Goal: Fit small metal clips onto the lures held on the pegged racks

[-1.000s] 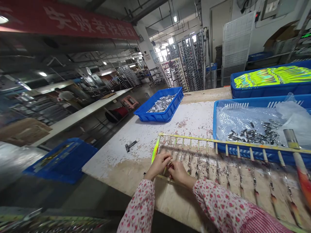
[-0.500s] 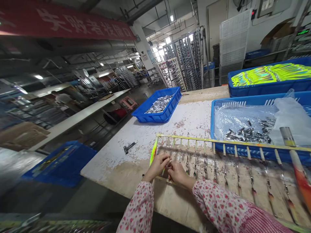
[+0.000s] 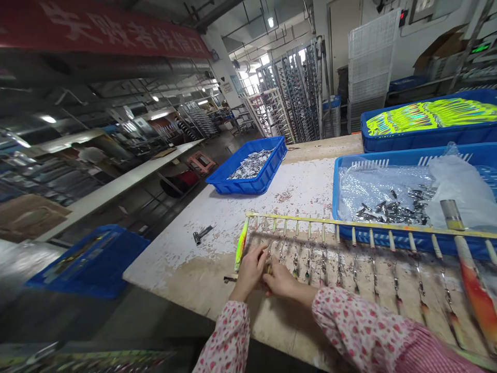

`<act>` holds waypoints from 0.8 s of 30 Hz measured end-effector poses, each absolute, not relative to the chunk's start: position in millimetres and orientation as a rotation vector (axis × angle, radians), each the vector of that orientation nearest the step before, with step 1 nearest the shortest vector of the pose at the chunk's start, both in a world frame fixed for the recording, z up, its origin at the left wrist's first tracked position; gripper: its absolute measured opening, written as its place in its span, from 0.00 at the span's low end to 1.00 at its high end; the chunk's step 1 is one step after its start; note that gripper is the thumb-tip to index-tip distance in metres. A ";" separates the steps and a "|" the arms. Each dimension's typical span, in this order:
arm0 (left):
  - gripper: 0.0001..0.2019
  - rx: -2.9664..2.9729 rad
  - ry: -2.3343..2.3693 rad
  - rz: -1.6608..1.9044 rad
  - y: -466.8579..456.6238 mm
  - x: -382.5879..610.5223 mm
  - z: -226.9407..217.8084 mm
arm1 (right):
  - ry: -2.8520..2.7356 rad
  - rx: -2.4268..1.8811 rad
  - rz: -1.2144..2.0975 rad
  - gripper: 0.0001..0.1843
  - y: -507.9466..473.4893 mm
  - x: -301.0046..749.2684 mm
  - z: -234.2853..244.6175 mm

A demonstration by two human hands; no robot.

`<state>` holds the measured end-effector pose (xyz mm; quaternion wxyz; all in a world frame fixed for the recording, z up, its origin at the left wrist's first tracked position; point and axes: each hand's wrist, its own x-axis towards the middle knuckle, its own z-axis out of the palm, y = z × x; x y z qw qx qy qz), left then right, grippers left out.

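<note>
A long yellowish rack (image 3: 349,224) with several pegs and hanging metal clips lies across the worn table (image 3: 217,228). My left hand (image 3: 250,269) and my right hand (image 3: 280,282) meet at the rack's left end, fingers pinched together on a small clip (image 3: 268,265) hanging there. A yellow-green lure (image 3: 241,243) sits on the rack's outermost peg, just left of my left hand. Both sleeves are floral pink.
A blue bin (image 3: 411,199) of small metal parts on plastic film stands behind the rack. A smaller blue bin (image 3: 248,166) of silver pieces sits farther back, another (image 3: 427,122) holds yellow-green lures. A small metal tool (image 3: 202,234) lies on the table. Racks and benches fill the hall.
My hands have shifted slightly toward me at the rack's left end and closed tighter together; the view has drifted a little.
</note>
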<state>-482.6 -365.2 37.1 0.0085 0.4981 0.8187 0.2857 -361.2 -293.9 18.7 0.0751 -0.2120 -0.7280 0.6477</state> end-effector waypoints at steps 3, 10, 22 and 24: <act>0.17 1.432 2.572 1.028 -386.9 -468.0 28.3 | -2.039 -0.585 2.060 0.20 -279.2 -327.4 22.2; 0.14 1.261 2.419 1.174 -409.1 -425.7 11.5 | -2.114 -0.658 1.892 0.10 -235.2 -251.8 30.1; 0.07 1.432 2.461 0.861 -357.9 -388.2 13.0 | -3.097 -0.197 0.715 0.12 -293.8 -227.5 19.2; 0.06 1.402 2.458 0.864 -356.6 -387.4 11.0 | -3.144 -0.147 0.595 0.11 -298.3 -229.5 17.7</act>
